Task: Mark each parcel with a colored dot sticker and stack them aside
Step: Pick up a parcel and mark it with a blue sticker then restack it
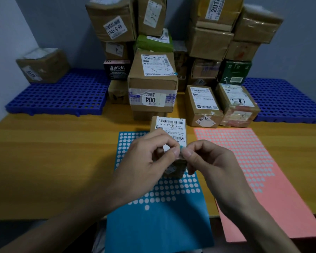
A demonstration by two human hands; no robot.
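Observation:
A small cardboard parcel [170,127] with a white barcode label stands on the blue sticker sheet [159,221] at the table's middle. My left hand [146,157] and my right hand [206,159] meet just above the parcel's near end. Between their fingertips they pinch a small blue dot sticker [181,147]. Both hands hide the parcel's near half. A pink sticker sheet [259,179] lies to the right, with many dots gone from its upper part.
Many cardboard parcels [152,81] are piled at the back of the wooden table [44,161]. Blue perforated pallets [62,92] lie at the back left and right; one lone box [43,65] sits on the left pallet. Two small boxes [221,105] stand right of centre.

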